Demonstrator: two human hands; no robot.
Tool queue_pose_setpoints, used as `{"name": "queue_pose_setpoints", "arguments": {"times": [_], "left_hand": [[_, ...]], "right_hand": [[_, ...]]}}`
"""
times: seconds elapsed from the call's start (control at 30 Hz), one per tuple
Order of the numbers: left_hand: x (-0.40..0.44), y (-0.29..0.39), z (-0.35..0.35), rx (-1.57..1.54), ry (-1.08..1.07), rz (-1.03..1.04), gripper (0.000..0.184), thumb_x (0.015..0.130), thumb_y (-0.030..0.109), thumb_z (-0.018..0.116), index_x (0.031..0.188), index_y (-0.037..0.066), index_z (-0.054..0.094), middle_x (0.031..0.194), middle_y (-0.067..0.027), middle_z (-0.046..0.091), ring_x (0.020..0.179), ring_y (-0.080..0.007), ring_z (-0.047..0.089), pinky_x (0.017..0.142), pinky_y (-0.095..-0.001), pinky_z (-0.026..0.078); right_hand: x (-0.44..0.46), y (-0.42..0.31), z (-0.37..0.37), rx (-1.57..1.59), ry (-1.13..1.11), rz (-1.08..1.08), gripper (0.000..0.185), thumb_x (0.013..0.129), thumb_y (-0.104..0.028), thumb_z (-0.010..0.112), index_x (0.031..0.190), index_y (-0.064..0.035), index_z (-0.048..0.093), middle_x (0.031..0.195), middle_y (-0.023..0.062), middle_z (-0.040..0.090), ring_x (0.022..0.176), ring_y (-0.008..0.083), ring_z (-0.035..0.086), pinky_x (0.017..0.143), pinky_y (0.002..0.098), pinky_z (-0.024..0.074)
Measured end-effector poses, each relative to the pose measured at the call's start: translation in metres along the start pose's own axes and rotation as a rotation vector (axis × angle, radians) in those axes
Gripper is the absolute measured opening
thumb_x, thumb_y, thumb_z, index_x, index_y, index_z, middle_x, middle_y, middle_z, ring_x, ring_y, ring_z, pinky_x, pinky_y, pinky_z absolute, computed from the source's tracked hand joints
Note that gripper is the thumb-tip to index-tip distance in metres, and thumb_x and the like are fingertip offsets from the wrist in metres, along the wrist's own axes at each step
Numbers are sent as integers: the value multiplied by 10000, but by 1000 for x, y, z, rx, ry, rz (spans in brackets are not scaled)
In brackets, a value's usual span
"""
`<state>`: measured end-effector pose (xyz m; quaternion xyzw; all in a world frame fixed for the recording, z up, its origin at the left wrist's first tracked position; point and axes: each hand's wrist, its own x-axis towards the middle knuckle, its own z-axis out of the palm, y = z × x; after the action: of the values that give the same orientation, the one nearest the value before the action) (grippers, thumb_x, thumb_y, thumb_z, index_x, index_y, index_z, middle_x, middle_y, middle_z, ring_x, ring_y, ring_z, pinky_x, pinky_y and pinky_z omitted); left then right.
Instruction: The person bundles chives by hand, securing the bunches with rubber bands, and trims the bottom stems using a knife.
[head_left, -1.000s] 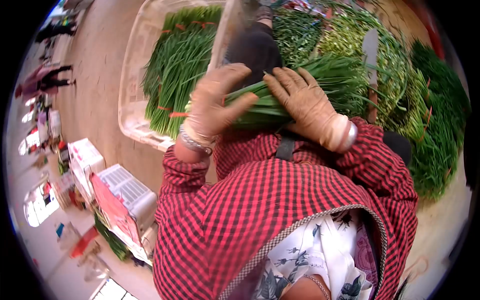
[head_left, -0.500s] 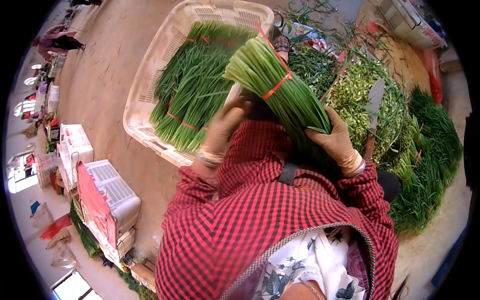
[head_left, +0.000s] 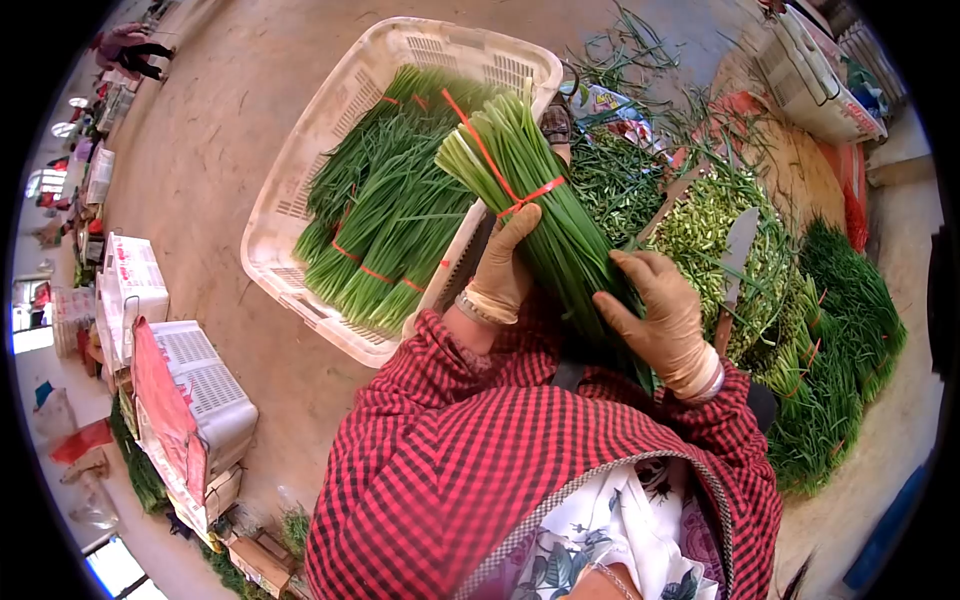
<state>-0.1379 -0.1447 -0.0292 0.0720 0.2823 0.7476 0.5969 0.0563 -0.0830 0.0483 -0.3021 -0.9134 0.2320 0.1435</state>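
A thick bundle of garlic chives (head_left: 555, 210), tied with a red band (head_left: 530, 195), tilts across my lap with its pale cut ends up and to the left. My left hand (head_left: 505, 262), gloved, grips it from beneath, thumb just below the band; the other fingers are hidden behind the stems. Against the leafy lower part rests my gloved right hand (head_left: 668, 315), its thumb and fingers spread apart and touching the leaves. More tied bundles (head_left: 390, 210) lie in a white plastic crate (head_left: 290, 160) just beyond my left hand.
A knife (head_left: 738, 250) lies on a heap of pale trimmings (head_left: 700, 220) at right. Beyond it, more tied chives (head_left: 840, 350) are piled on the floor. White crates (head_left: 205, 380) stand at left, another crate (head_left: 815, 75) at upper right. A person (head_left: 130, 48) is far off at upper left.
My left hand has moved right from beside the crate and taken hold of the bundle under its band. My right hand's fingers have spread from their grip. The bundle has shifted slightly left and down.
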Motion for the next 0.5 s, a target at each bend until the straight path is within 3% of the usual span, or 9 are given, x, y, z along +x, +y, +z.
{"name": "queue_pose_setpoints", "arguments": {"times": [0.07,0.13,0.17,0.23,0.27,0.3,0.33,0.4,0.5], "left_hand": [[-1,-3,-4,31,53,2,447,902,243,667,1284,48,540,1176,-99,631,1068,-249,614,953,-394,493],[-4,-2,9,-1,118,69,337,880,62,678,1202,84,582,1082,-41,661,961,-196,653,862,-348,543],[-2,-2,9,20,81,80,372,872,43,689,1218,83,558,1113,-44,651,997,-188,640,870,-341,538],[-3,-6,18,77,106,105,420,869,63,703,1249,82,526,1149,-45,634,1034,-182,620,892,-336,521],[-2,-7,20,139,127,124,470,866,83,716,1280,82,494,1185,-45,617,1071,-175,599,913,-331,504],[-2,-8,17,281,122,155,597,867,127,726,1364,57,402,1263,-67,564,1136,-175,547,980,-338,449],[-1,-10,11,272,129,158,597,867,127,726,1364,57,402,1263,-67,564,1136,-175,547,980,-338,449],[-1,-10,-1,454,51,260,698,865,161,727,1423,22,331,1298,-91,531,1166,-190,523,1028,-346,404],[-10,11,-11,576,-20,183,737,864,172,715,1447,-15,305,1313,-126,531,1188,-225,533,1045,-360,401]], "right_hand": [[11,-1,-8,-34,106,-22,598,745,-227,780,1281,-82,558,1072,133,617,939,317,618,794,396,516],[27,-8,-7,-41,105,-64,615,733,-222,784,1270,-47,541,1106,156,604,972,343,609,828,414,510],[36,-13,-3,-73,130,-133,654,728,-229,785,1285,-21,512,1135,183,587,1004,360,598,857,423,503],[49,-15,12,-111,60,-195,849,694,-280,803,1356,57,392,1230,269,524,1111,414,554,938,453,473],[55,-17,19,-114,51,-201,849,694,-280,803,1356,57,392,1230,269,524,1111,414,554,938,453,473],[61,-19,26,45,26,-94,895,689,-300,808,1379,58,363,1254,270,516,1131,419,546,948,449,469],[66,-18,34,203,0,16,942,685,-320,813,1401,59,333,1279,271,509,1151,424,539,959,446,466],[70,10,60,194,73,29,940,678,-328,821,1400,34,340,1271,240,538,1154,389,558,964,418,465],[82,27,64,583,-84,204,849,698,-290,777,1391,-3,379,1185,187,600,1107,297,603,954,365,470]]}}
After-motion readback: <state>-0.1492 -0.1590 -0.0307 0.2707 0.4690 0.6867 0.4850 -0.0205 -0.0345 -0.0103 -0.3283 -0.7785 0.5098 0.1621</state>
